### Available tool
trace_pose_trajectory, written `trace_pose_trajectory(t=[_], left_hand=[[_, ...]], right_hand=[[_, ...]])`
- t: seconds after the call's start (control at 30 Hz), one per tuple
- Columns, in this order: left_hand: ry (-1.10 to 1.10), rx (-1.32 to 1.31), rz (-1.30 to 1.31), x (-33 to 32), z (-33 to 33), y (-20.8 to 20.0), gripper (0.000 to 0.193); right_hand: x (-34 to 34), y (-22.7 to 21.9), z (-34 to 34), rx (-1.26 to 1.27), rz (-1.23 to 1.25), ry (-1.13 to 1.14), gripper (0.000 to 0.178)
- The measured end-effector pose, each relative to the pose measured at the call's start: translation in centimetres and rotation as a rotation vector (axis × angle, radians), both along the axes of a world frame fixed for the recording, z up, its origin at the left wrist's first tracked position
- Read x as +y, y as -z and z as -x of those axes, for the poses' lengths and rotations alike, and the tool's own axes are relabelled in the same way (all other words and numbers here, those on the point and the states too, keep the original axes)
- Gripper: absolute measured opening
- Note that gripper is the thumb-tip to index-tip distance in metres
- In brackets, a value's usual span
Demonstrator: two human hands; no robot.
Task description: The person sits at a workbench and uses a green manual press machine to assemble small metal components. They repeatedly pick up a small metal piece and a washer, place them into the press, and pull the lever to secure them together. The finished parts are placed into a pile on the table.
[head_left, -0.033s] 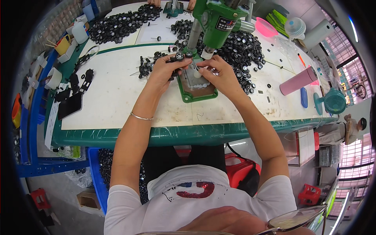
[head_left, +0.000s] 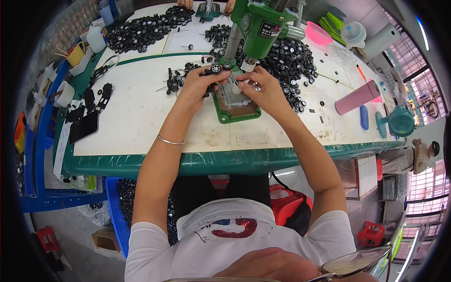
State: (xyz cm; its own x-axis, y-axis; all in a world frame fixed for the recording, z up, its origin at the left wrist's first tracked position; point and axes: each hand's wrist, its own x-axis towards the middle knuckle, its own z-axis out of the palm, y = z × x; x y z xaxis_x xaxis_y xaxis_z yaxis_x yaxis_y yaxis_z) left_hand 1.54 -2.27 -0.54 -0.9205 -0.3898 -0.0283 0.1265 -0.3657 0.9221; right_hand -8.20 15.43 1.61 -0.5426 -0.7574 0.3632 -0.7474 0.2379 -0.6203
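Note:
At the base of a green hand press [head_left: 260,40], both my hands work close together. My left hand [head_left: 193,87] is closed around several small black toy wheels [head_left: 215,68] with silver hubs, some on thin metal axles. My right hand [head_left: 267,91] pinches a small black wheel [head_left: 238,82] by the top of a short white post [head_left: 236,89] on the press plate. Just above my right fingers hangs the white tip of the press ram [head_left: 247,66]. My fingers partly hide the wheel and the post.
A large heap of black wheels [head_left: 291,61] lies behind and right of the press, another pile [head_left: 141,33] at the far left. A pink bottle [head_left: 357,97] and green fan [head_left: 401,121] stand right. Black plastic parts [head_left: 89,101] lie left. Another person's hand [head_left: 229,5] shows far off.

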Motion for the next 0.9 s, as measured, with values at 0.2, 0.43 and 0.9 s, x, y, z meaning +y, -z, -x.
trace_pose_trajectory(t=[0.2, 0.43, 0.9], left_hand=[[0.061, -0.019, 0.113, 1.0, 0.3, -0.3, 0.022], [0.048, -0.059, 0.290, 2.1, 1.1, -2.1, 0.030], [-0.093, 0.010, 0.312, 2.2, 2.6, 0.0, 0.035]], right_hand=[[1.2, -0.2, 1.9, -0.250, 0.078, -0.024, 0.039], [3.4, -7.9, 10.6, -0.447, 0.319, 0.196, 0.038], [-7.4, -25.9, 16.9, -0.564, 0.663, -0.108, 0.035]])
